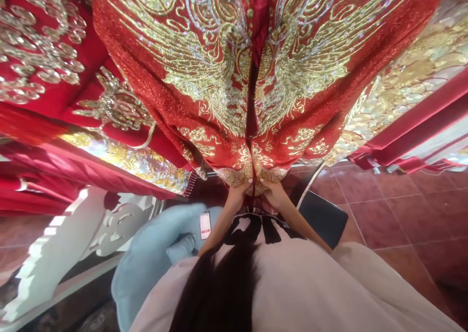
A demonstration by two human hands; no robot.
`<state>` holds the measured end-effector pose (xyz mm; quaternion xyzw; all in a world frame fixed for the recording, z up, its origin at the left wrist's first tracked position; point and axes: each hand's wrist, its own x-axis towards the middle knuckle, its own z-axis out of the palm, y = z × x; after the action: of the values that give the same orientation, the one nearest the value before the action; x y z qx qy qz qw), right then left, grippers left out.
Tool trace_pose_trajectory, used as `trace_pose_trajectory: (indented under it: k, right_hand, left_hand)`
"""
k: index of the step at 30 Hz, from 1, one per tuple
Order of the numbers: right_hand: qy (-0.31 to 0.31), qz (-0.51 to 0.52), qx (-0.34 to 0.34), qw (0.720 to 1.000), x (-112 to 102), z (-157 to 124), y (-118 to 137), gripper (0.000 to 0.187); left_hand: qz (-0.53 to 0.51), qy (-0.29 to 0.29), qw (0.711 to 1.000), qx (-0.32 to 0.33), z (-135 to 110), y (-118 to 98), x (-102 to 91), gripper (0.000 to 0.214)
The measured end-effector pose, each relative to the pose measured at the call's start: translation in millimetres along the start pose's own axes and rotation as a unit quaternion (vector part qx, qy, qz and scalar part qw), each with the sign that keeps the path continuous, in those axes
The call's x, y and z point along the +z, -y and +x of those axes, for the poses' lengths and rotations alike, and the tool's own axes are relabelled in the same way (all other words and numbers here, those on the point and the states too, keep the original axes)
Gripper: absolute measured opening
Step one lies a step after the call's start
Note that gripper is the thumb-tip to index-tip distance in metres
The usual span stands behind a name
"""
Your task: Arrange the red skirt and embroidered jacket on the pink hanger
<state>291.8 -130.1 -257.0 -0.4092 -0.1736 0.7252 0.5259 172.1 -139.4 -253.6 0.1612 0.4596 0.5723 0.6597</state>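
A red robe (146, 68) with gold and silver winged embroidery hangs in front of me, split down the middle by a front opening. At its lower end my left hand (239, 191) grips the left front edge, thumb on top of the gold-patterned hem. My right hand (273, 192) grips the matching right edge in the same way. Both hands are close together, one on each side of the opening. The fingers beneath the cloth are hidden.
Other beaded red garments (120, 103) hang at the left, with gold sequined cloth (398, 78) at the right. A pale blue chair (146, 263) holding a small white tagged item (205, 224), a white carved panel (62, 249) and a dark flat box (323, 220) are nearby. Reddish tiles (398, 205) cover the floor.
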Motion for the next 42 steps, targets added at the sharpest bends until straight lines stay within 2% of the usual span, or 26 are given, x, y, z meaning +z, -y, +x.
trace_pose_trajectory:
  k: [4,12,19,26,33,42]
  right_hand:
    - [0.02,-0.015,-0.001,1.0,-0.1,1.2,5.8,0.041]
    - [-0.011,0.022,-0.022,0.999,5.0,-1.3,14.1,0.049]
    - [0.001,0.007,-0.051,0.999,9.5,-5.1,12.1,0.04]
    - [-0.066,0.018,-0.063,0.996,16.0,-3.1,6.9,0.049]
    - [-0.05,0.007,-0.071,0.996,16.0,-3.0,5.4,0.044]
    - [-0.062,0.006,-0.08,0.995,17.1,-1.1,-0.8,0.044]
  left_hand:
    - [-0.006,-0.019,1.0,0.021,-3.8,2.6,9.3,0.057]
    - [-0.031,-0.042,0.996,0.066,-5.3,2.2,24.5,0.056]
    - [-0.032,-0.05,0.995,0.081,-1.8,2.8,20.3,0.06]
    - [-0.042,-0.05,0.995,0.075,-1.5,9.4,18.5,0.062]
    - [-0.041,-0.059,0.995,0.074,-2.3,6.4,18.1,0.062]
    - [-0.009,-0.079,0.992,0.093,2.4,6.8,14.0,0.063]
